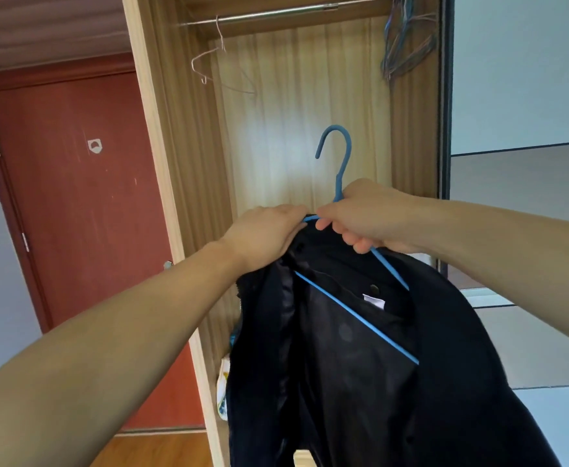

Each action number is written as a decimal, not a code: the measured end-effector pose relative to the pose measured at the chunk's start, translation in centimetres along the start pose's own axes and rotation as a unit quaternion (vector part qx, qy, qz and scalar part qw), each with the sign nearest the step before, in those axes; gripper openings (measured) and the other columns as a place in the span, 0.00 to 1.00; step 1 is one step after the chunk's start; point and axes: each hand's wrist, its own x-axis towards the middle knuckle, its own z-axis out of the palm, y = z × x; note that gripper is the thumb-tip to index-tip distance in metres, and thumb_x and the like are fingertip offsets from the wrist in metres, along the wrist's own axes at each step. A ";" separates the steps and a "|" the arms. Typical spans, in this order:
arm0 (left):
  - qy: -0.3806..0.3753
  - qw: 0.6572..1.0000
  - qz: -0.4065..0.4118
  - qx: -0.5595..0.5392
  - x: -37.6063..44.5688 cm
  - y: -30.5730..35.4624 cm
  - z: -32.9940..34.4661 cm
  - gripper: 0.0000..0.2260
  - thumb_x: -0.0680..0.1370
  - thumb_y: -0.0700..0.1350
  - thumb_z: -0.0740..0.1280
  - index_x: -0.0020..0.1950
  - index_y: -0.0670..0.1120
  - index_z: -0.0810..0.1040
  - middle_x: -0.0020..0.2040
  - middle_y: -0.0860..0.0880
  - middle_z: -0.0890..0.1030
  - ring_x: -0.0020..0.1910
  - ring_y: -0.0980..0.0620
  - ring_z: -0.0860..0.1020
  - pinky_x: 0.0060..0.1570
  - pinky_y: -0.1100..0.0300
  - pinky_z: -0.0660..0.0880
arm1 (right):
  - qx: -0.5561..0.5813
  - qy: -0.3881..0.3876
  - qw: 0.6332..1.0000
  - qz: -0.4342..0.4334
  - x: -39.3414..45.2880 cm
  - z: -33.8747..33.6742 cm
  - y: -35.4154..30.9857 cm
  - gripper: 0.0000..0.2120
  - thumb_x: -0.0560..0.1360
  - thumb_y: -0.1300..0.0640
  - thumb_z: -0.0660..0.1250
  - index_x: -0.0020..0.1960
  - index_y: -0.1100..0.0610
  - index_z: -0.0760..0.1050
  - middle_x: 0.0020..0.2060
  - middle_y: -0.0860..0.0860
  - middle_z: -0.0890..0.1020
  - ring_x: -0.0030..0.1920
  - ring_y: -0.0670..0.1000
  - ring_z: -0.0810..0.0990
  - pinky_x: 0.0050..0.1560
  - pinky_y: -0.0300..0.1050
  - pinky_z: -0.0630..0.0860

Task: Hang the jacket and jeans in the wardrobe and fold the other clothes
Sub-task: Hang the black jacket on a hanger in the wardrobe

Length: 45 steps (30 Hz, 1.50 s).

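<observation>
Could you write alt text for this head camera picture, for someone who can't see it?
Two bare hands, left hand and right hand, hold a dark jacket on a blue hanger before an open wardrobe, below its rail.

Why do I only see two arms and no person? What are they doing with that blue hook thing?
The camera sits on the person's head and looks forward and down, so you see only their own arms, as if through their eyes. There is just this one picture.

The blue thing is a hanger. A dark jacket is draped on it. The right hand curls its fingers round the hanger just under the hook. The left hand grips the jacket's collar next to it.

In front of them is an open wardrobe with a metal rail across the top. A bare wire hanger hangs on it, and a bunch more hangers at the right end. The jacket is not on the rail yet. To the left is a red door.
</observation>
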 end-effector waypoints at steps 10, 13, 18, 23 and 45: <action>0.027 0.998 -0.008 0.059 4.7 -1.5 -1.1 0.14 0.84 0.49 0.52 0.61 0.43 0.72 0.48 0.43 0.79 0.43 0.40 0.78 0.39 0.53 0.68 | -0.088 -0.061 0.993 0.048 -6.8 -3.7 6.6 0.22 0.67 0.31 0.68 0.48 0.47 0.83 0.43 0.42 0.85 0.42 0.38 0.83 0.44 0.34 0.79; 0.029 0.998 -0.016 0.056 5.5 -1.7 -1.0 0.14 0.84 0.49 0.52 0.61 0.43 0.72 0.48 0.43 0.79 0.43 0.39 0.78 0.40 0.53 0.68 | -0.036 0.017 0.999 0.018 -5.6 -2.2 6.2 0.17 0.78 0.46 0.64 0.48 0.61 0.81 0.44 0.57 0.85 0.41 0.50 0.84 0.42 0.40 0.80; 0.063 0.993 -0.092 -0.024 5.0 -3.6 0.3 0.12 0.83 0.48 0.57 0.59 0.44 0.74 0.48 0.43 0.80 0.46 0.40 0.78 0.43 0.50 0.72 | 0.077 0.078 0.994 0.018 -2.9 -1.8 4.1 0.18 0.79 0.52 0.62 0.52 0.68 0.78 0.39 0.59 0.80 0.39 0.53 0.81 0.40 0.43 0.77; 0.086 0.968 -0.178 -0.153 5.3 -3.2 0.1 0.15 0.81 0.46 0.62 0.67 0.50 0.72 0.59 0.49 0.79 0.59 0.46 0.76 0.55 0.56 0.70 | 0.070 0.109 0.991 0.024 -0.3 -3.6 1.2 0.16 0.78 0.55 0.64 0.57 0.67 0.78 0.47 0.58 0.84 0.40 0.51 0.78 0.39 0.40 0.72; 0.228 0.807 -0.245 -0.488 9.3 16.5 -6.0 0.61 0.61 0.56 0.82 0.75 0.68 0.36 0.76 0.63 0.57 0.70 0.66 0.60 0.60 0.67 0.63 | 0.093 0.208 0.973 -0.039 3.2 -12.6 -10.3 0.09 0.80 0.59 0.60 0.41 0.59 0.71 0.35 0.54 0.74 0.33 0.52 0.74 0.34 0.42 0.70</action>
